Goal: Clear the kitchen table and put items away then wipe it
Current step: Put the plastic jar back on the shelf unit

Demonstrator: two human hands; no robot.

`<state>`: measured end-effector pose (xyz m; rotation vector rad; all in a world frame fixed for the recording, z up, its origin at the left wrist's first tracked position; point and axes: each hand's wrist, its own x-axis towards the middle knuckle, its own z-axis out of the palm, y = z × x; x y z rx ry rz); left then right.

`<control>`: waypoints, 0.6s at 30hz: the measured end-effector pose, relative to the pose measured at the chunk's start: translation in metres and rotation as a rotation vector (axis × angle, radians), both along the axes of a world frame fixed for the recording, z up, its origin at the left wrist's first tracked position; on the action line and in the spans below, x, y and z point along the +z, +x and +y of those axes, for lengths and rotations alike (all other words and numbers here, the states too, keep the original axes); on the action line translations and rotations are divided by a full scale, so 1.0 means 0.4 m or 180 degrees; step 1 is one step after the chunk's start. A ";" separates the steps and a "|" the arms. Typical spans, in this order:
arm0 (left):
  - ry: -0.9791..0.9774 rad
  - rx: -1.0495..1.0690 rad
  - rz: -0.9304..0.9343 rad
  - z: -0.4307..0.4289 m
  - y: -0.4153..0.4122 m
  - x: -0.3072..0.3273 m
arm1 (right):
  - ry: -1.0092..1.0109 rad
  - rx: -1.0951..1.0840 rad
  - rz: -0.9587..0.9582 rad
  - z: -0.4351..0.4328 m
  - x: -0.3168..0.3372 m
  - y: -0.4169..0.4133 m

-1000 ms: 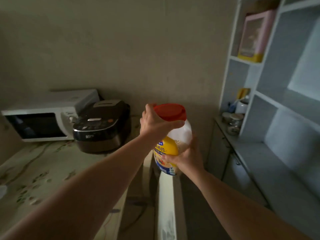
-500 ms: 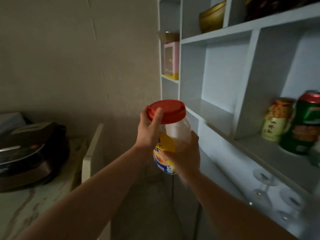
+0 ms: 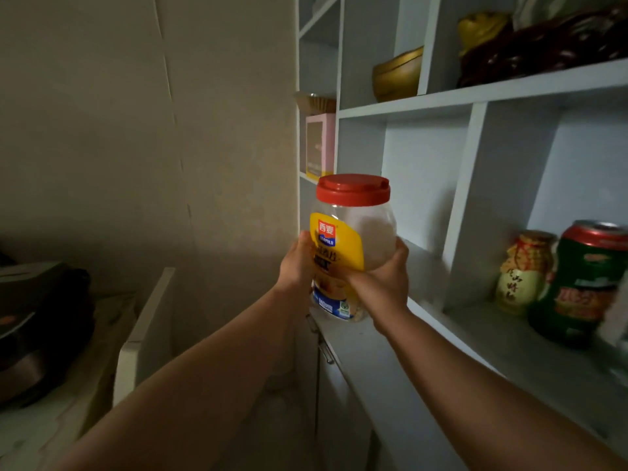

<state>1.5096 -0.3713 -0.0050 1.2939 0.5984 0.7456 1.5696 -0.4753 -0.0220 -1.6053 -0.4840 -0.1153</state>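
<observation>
– Jar [image 3: 353, 239] with the red lid [image 3: 353, 190]: where is it?
– It is up in front of the white shelves [image 3: 401, 107]. It stands straight. Two hands hold it.
– How do they hold it?
– The left hand [image 3: 295, 263] wraps round the left side, by the yellow label. The right hand [image 3: 380, 280] wraps round the right side, a bit lower. Its thumb lies across the front.
– Is the jar sitting on something?
– Its bottom is right at the front of the white ledge [image 3: 360, 338] under the shelves. I cannot tell if it touches.
– Is the lid on?
– Yes, the lid is on top.
– What else is near?
– A green can [image 3: 584, 283] and a little jar with a yellow cap [image 3: 525, 273] stand side by side in a shelf box to the right. A gold bowl [image 3: 397, 76] sits one shelf higher. A pink box [image 3: 319, 144] is behind the jar, further back.
– And on the left?
– A dark cooker [image 3: 37, 328] sits on the table [image 3: 68, 402]. A white chair back [image 3: 149, 317] stands between the table and the arms.
</observation>
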 end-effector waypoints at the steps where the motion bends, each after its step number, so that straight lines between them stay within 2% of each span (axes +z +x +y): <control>1: -0.0007 -0.0090 -0.0045 0.010 0.017 0.011 | 0.0011 -0.0017 -0.0017 0.010 0.011 0.016; 9: -0.0039 -0.0787 -0.0168 0.123 0.211 0.070 | -0.0008 -0.0250 0.0015 0.104 0.053 0.213; 18: 0.0130 -0.1400 0.0043 0.226 0.419 0.058 | -0.0144 -0.1154 0.0018 0.177 0.023 0.414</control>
